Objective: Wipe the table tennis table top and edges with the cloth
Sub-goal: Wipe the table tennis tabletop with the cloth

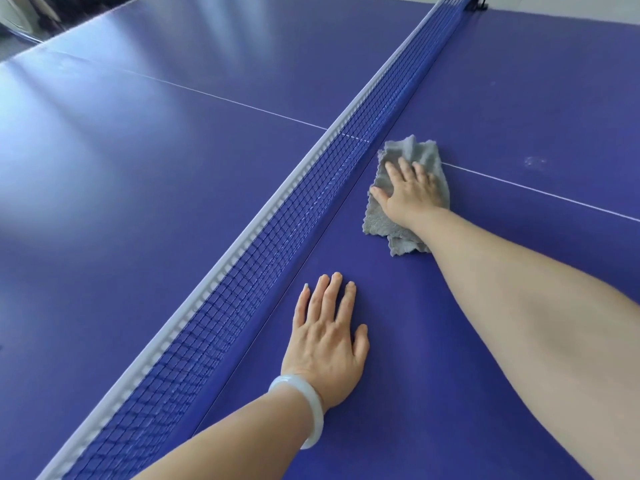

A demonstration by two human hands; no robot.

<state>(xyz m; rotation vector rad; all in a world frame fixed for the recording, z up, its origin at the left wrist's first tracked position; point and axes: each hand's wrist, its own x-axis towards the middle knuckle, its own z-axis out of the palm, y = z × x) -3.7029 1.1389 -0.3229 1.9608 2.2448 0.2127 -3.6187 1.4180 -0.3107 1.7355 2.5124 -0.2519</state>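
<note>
The blue table tennis table [519, 109] fills the view. A grey cloth [417, 152] lies crumpled on the right half, beside the net and over the white centre line. My right hand [410, 192] presses flat on the cloth, fingers spread toward the net. My left hand [327, 344] rests palm down on the bare table surface nearer to me, close to the net, holding nothing; a pale bangle sits on its wrist.
The net [277, 216] with its white top band runs diagonally from bottom left to top right, with its post [478, 3] at the far end. A faint smudge [535, 161] marks the table right of the cloth. Floor shows beyond the far left edge.
</note>
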